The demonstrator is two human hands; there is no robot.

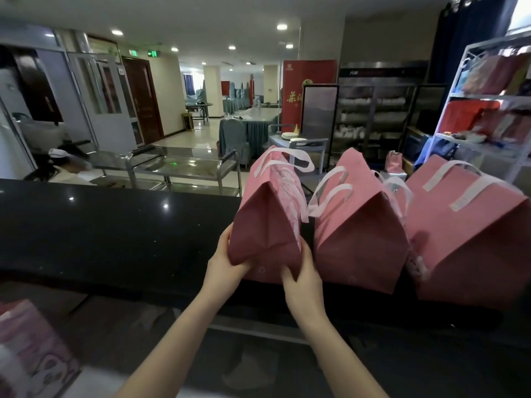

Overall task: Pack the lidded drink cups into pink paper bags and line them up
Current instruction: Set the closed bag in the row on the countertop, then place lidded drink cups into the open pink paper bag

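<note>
Right now both hands are on the near bag [267, 225], the leftmost of three on the dark surface [115, 225]. Left hand [227, 262] has its fingers pinched around the bag's lower left corner; right hand [301, 280] has its fingers closed on the lower right edge, thumb pressed on the front face. So both hold the bag low; neither is on the handles.

Step in hand, as I read it: seating this bag in the row. To do it well:
- keep the grip low at the base so the bag stays upright and any cup inside doesn't tip
- slide rather than lift, and square its front face with the middle bag [362, 234] just right of it
- leave the narrow gap between them, don't crush the side gusset

Cups aren't visible; the bag tops are folded shut, so I can't tell what's inside.

Materials: pink paper, matte, with creased gussets that peak into a roof shape at the top. Flat white paper-strip handles [290, 159] loop up from the near bag. The surface is glossy black stone-like, speckled, reflecting ceiling lights.

Further right of the near bag, the far-right bag [471, 239] stands close beside the middle one. Behind the near bag, steel trolleys [184, 168] stand on the floor.
</note>
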